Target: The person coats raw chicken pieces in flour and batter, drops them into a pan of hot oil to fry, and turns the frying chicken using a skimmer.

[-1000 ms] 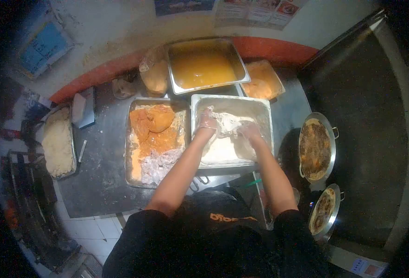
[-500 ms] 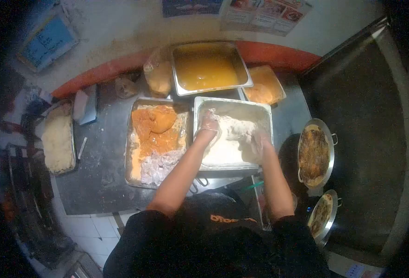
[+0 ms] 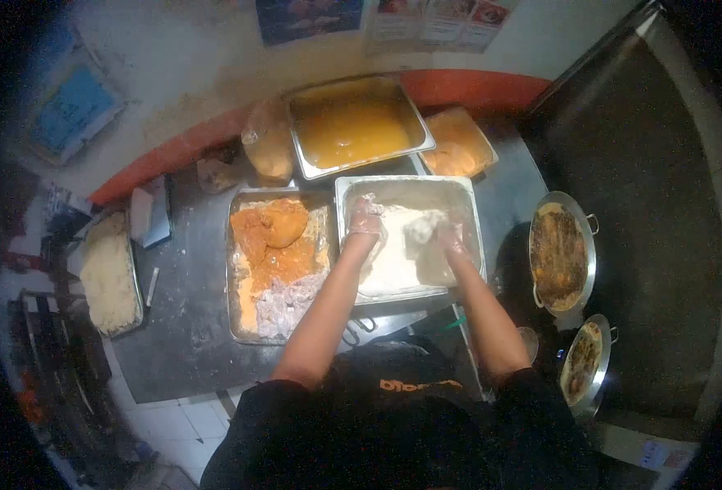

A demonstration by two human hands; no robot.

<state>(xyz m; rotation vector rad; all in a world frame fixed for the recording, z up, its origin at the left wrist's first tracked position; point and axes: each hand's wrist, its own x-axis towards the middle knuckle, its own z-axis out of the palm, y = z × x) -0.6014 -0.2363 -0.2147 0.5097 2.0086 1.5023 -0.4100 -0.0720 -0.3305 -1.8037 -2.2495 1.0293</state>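
Observation:
A deep metal pan point(image 3: 469, 189) of white flour point(image 3: 389, 265) stands before me, with both hands inside it. My left hand point(image 3: 366, 222), dusted white, is at the pan's left side, its fingers curled around a pale floury lump I cannot make out. Over the right side of the flour is my right hand point(image 3: 451, 238), smeared by motion; a pale clump shows beside its fingers. Left of the flour, a shallow tray point(image 3: 232, 269) carries an orange, batter-coated mass point(image 3: 279, 224) at its back and floured, pale pinkish pieces point(image 3: 283, 306) at its front.
Behind the flour stands a deep pan point(image 3: 312, 173) of yellow-orange liquid, with an orange-filled container point(image 3: 459, 147) beside it. A tray of pale, crumbly food point(image 3: 109, 273) is at far left. Two round metal pans point(image 3: 591, 261) with dark contents are on the right. A plastic bag point(image 3: 267, 147) stands behind.
My right hand has shifted inward over the flour, away from the pan's right wall. The left hand stays near the left wall. The whole view has tilted slightly.

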